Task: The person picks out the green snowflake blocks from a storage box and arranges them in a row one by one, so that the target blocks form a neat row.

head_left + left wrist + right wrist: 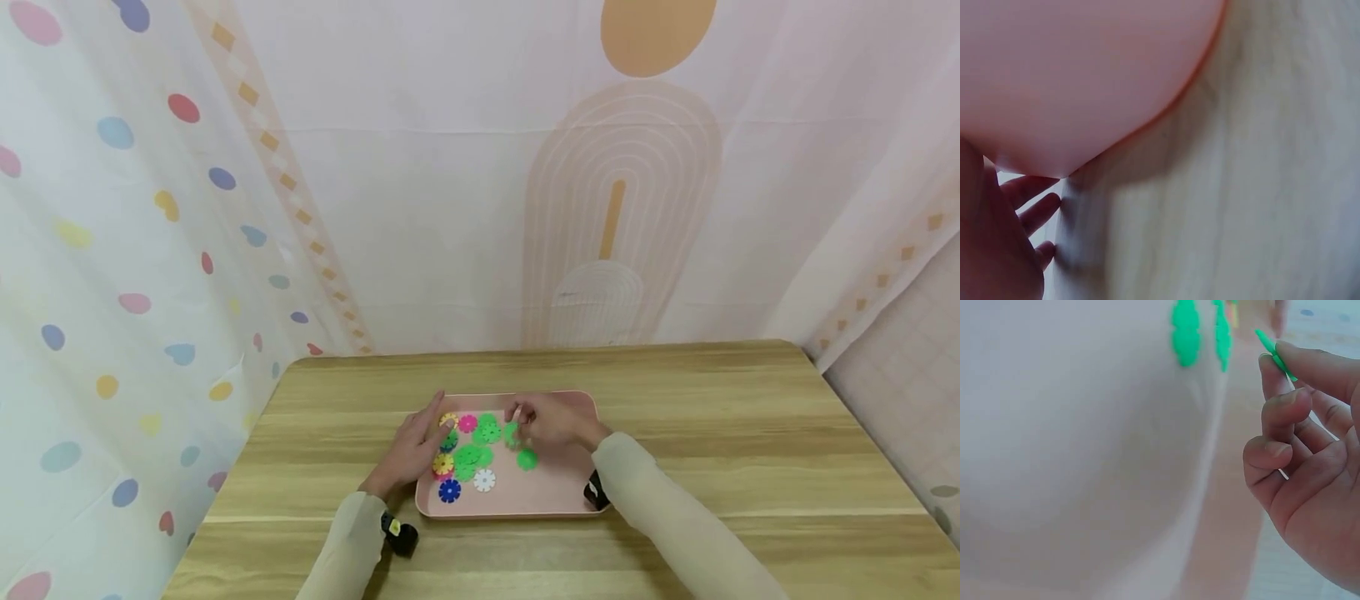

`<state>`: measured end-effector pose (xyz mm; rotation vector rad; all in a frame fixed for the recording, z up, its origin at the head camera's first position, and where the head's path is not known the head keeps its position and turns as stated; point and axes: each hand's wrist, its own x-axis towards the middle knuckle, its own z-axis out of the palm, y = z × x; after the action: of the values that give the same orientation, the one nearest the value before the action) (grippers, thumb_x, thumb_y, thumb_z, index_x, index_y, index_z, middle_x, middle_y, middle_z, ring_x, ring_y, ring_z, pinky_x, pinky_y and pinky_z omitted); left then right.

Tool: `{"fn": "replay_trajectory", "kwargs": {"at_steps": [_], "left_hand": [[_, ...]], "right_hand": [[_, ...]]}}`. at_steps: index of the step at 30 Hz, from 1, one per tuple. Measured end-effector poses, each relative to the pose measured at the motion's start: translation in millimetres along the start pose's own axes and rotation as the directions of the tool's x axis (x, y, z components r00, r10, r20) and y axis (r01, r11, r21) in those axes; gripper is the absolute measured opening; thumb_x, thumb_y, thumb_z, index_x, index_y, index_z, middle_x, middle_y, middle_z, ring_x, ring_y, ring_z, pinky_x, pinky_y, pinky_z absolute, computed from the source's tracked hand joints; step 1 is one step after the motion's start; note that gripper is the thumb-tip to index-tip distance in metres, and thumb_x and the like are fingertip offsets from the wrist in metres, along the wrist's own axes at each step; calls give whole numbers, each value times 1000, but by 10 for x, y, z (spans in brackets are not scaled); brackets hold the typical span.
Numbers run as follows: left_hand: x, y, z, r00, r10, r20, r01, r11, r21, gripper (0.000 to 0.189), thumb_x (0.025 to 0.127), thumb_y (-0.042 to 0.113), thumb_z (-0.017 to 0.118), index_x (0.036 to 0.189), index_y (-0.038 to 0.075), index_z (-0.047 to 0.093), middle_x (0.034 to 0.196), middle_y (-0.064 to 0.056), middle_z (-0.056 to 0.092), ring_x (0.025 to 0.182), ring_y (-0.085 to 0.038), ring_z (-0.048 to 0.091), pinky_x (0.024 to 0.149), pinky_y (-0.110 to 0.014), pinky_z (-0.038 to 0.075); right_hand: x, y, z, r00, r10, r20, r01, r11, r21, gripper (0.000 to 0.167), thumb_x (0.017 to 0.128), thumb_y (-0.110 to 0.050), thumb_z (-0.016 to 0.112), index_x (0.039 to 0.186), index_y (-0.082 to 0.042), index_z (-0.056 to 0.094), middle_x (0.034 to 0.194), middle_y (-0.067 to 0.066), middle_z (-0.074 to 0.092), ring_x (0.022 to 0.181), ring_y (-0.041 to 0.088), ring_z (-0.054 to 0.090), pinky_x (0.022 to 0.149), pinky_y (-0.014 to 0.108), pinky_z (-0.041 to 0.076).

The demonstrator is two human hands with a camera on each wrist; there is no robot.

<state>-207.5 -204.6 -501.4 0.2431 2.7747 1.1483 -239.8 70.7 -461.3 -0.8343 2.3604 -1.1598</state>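
My right hand is over the right half of a pink tray. It pinches a green snowflake disc between thumb and forefinger, the other fingers curled in. Below that hand, one loose green disc lies on the tray. My left hand lies along the tray's left edge, its thumb reaching in over the discs. In the left wrist view its fingers stretch out beside the tray's side. Several overlapping green discs fill the left half.
Near the left hand are yellow, pink, dark blue and white discs. The tray stands on a wood-grain table. A patterned curtain hangs behind the table.
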Motion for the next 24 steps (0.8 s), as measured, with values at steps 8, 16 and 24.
{"fn": "replay_trajectory", "kwargs": {"at_steps": [8, 16, 24], "left_hand": [[7, -21, -21, 1000, 18, -11, -18, 1000, -5, 67, 103, 44, 46, 160, 19, 20, 163, -7, 25, 147, -38, 24, 116, -66, 18], [15, -48, -27, 999, 35, -10, -35, 999, 1, 69, 103, 46, 47, 160, 18, 20, 163, -8, 26, 148, -39, 23, 116, -66, 16], [36, -73, -48, 1000, 30, -6, -30, 999, 23, 72, 102, 53, 43, 160, 19, 18, 164, -8, 23, 148, -41, 21, 116, -66, 16]], "right_hand": [[-151, -56, -341, 995, -16, -94, 17, 1000, 4, 17, 91, -7, 69, 107, -7, 66, 83, -2, 59, 78, 12, 53, 71, 26, 46], [-444, 112, -650, 983, 10, -184, 13, 992, 124, 20, 91, -4, 67, 110, 1, 62, 87, 8, 63, 76, 18, 55, 63, 23, 45], [-778, 276, -852, 954, 89, -287, -47, 987, 151, 21, 94, -5, 64, 113, 1, 62, 93, 14, 66, 71, 15, 52, 59, 25, 44]]}}
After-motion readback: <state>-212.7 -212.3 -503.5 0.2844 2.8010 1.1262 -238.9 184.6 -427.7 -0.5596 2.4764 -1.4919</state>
